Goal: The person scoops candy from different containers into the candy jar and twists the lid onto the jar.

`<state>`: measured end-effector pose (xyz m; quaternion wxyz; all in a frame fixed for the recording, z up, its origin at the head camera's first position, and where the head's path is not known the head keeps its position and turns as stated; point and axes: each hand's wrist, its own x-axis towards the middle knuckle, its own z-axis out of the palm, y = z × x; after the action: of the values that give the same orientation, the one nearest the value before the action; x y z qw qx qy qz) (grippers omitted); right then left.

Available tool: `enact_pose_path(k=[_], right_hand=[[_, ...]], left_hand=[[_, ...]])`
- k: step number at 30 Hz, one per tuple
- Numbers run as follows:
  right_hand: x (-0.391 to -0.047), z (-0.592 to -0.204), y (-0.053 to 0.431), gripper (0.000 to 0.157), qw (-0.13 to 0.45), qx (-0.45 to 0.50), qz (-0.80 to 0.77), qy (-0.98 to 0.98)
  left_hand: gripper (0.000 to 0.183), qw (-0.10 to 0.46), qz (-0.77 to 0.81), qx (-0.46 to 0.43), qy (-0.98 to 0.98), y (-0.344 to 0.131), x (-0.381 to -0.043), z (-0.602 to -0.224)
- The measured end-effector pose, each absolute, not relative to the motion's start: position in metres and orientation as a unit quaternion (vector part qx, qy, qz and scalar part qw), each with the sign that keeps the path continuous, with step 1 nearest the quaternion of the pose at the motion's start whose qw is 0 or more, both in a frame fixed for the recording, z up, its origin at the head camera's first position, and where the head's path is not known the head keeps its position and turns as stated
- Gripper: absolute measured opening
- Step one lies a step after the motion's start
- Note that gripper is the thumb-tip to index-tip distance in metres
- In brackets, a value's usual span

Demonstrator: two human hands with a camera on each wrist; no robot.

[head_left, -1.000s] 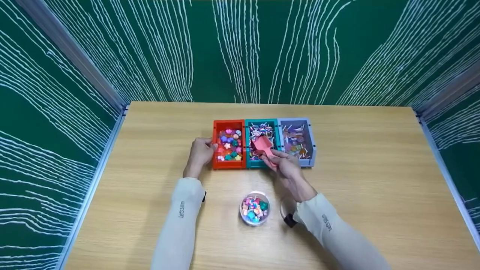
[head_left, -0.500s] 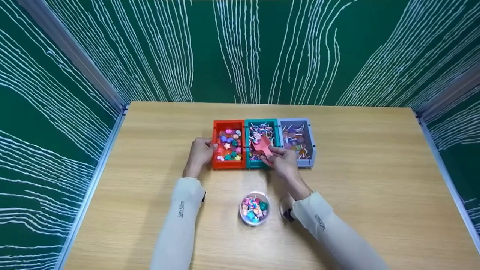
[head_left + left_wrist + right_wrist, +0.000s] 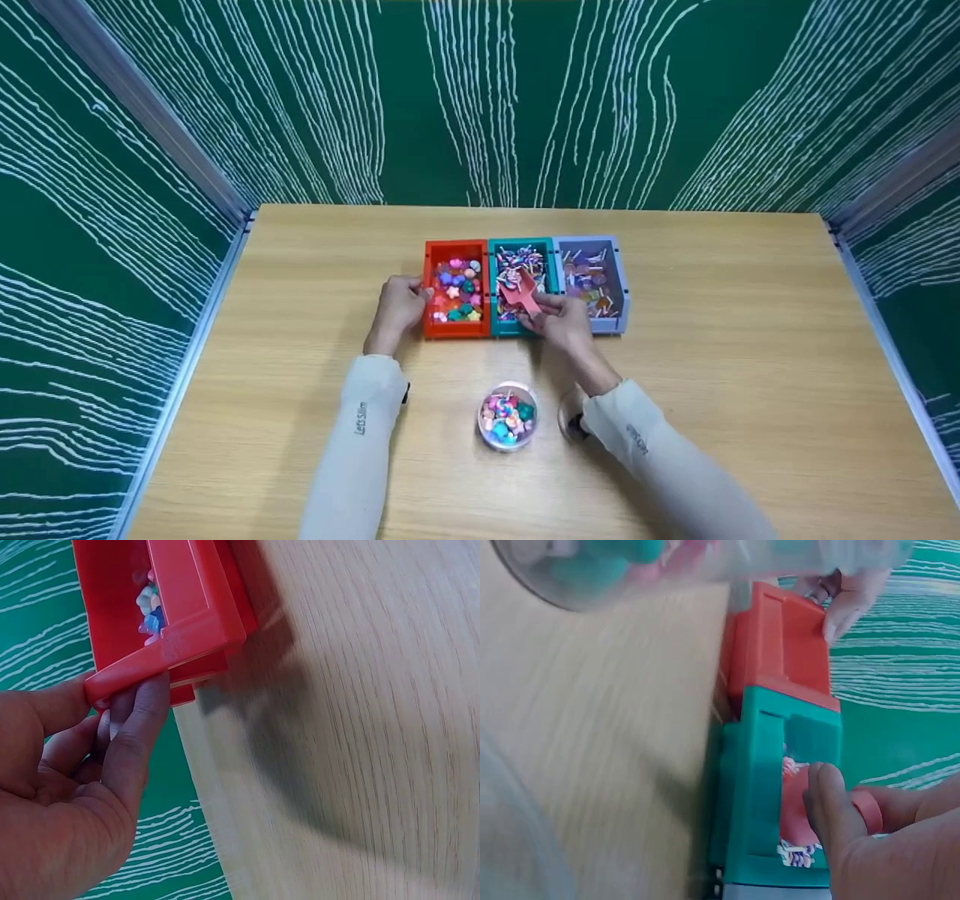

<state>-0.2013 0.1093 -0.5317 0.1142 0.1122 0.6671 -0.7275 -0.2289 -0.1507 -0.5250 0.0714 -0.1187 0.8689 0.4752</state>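
Note:
In the head view my left hand (image 3: 397, 309) grips the outer left wall of the red bin (image 3: 457, 330), which holds small colourful star-like and rounded pieces. The left wrist view shows that thumb and fingers (image 3: 139, 731) pinching the bin's rim. My right hand (image 3: 568, 326) holds a pink scoop (image 3: 523, 294) by its handle. The scoop's blade is down in the teal bin (image 3: 523, 242), among small striped lollipop-like pieces (image 3: 516, 259). In the right wrist view the thumb and fingers close around the scoop handle (image 3: 868, 811), and the blade is partly hidden.
A lilac bin (image 3: 624, 289) with small stick pieces adjoins the teal one on the right. Nearer me stands a round clear jar (image 3: 508, 385) full of mixed pieces. A clear round item (image 3: 564, 414) lies beside my right wrist. Green patterned walls (image 3: 420, 112) border the wooden table.
My right hand has shifted slightly left, and the scoop's blade has tilted and sunk further among the striped pieces. The left hand still holds the red bin.

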Motion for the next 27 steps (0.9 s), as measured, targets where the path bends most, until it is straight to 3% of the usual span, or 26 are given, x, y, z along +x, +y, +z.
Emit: enact_pose_path(k=[6, 14, 22, 27], right_hand=[[-0.196, -0.538, 0.104, 0.041, 0.058, 0.039, -0.61, 0.789], [-0.205, -0.53, 0.106, 0.051, 0.13, 0.124, -0.729, 0.66], [-0.201, -0.535, 0.109, 0.045, 0.092, 0.087, -0.673, 0.729], [-0.204, -0.535, 0.111, 0.046, 0.123, 0.101, -0.691, 0.705]], left_hand=[[0.031, 0.083, 0.476, -0.121, 0.867, -0.15, -0.228, -0.524], [0.028, 0.073, 0.476, -0.11, 0.869, -0.152, -0.227, -0.525], [0.021, 0.062, 0.471, -0.082, 0.876, -0.154, -0.228, -0.526], [0.025, 0.074, 0.474, -0.107, 0.871, -0.153, -0.229, -0.525]])
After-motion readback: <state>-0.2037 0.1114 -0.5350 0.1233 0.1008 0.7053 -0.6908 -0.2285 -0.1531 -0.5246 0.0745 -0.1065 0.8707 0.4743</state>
